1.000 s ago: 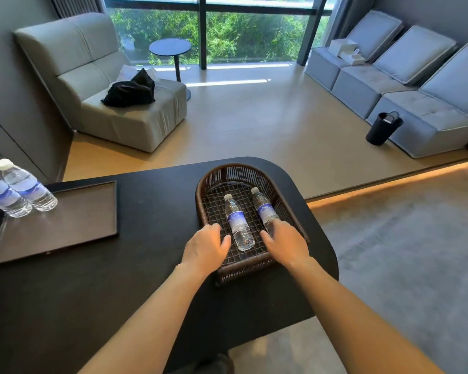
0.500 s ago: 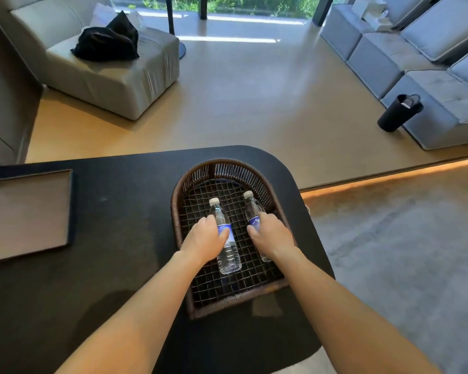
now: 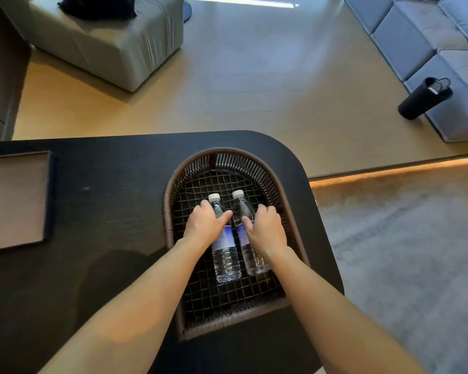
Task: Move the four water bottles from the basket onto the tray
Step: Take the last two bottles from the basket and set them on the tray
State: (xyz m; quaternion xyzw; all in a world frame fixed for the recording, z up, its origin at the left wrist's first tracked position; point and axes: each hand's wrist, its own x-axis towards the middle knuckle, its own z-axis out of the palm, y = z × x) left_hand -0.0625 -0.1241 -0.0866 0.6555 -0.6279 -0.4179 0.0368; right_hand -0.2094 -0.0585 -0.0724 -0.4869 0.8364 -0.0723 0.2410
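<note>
Two clear water bottles with white caps and blue labels lie side by side in the brown woven basket on the black table. My left hand wraps around the upper body of the left bottle. My right hand wraps around the upper body of the right bottle. Both bottles still rest on the basket's mesh floor, caps pointing away from me. The brown tray sits at the table's left edge, partly cut off by the frame; no bottles show on its visible part.
The black table has a rounded far-right corner just beyond the basket. Behind it on the wooden floor stand a grey armchair at the far left, a grey sofa at the right and a black bag.
Both hands slid forward over the bottles and closed around them. The head camera tilted down and right, so the tray's left part and the two bottles seen there earlier left the frame.
</note>
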